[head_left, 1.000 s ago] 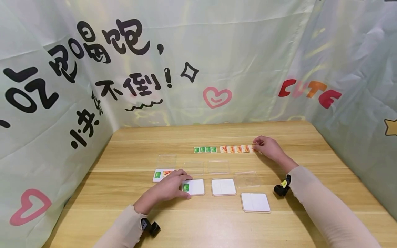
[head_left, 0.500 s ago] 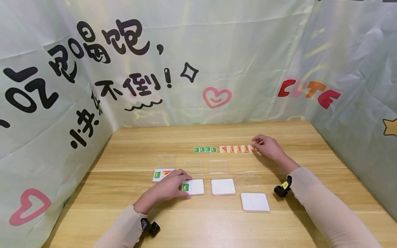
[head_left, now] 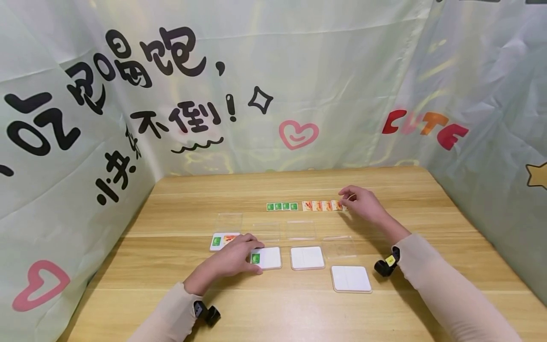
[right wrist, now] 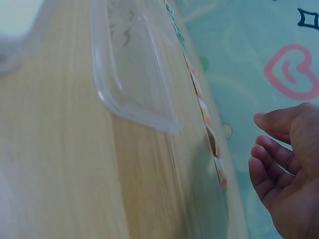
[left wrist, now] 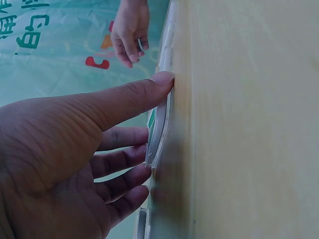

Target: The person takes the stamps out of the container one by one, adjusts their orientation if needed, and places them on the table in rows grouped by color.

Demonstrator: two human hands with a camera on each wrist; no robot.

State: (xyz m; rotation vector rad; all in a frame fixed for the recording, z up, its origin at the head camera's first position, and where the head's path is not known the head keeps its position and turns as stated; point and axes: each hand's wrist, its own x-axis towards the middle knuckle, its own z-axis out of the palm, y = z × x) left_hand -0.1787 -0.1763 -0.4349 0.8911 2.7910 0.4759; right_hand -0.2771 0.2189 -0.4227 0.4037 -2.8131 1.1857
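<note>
My left hand [head_left: 237, 255] grips a shallow clear plastic case [head_left: 271, 258] with a white inside, thumb on its near edge and fingers along the far side. A small green picture [head_left: 255, 258] lies at the case's left end. In the left wrist view, the thumb presses the rim of the case [left wrist: 160, 124]. My right hand [head_left: 361, 203] hovers at the right end of a row of orange-and-white paper squares [head_left: 317, 205], partly hiding the last ones. Its fingers are loosely bent, and the right wrist view shows nothing between them. Beside that row lies a row of green squares [head_left: 282, 207].
Another case [head_left: 218, 241] with a green and an orange picture lies left, partly behind my left hand. Two white cases [head_left: 307, 258] [head_left: 351, 279] lie to the right. Several clear lids [head_left: 301, 230] lie behind the cases. Printed cloth [head_left: 342, 95] hangs around the wooden table [head_left: 278, 313].
My right hand has shifted slightly left along the orange row, covering more of its right end. The left hand and the case under it have stayed put.
</note>
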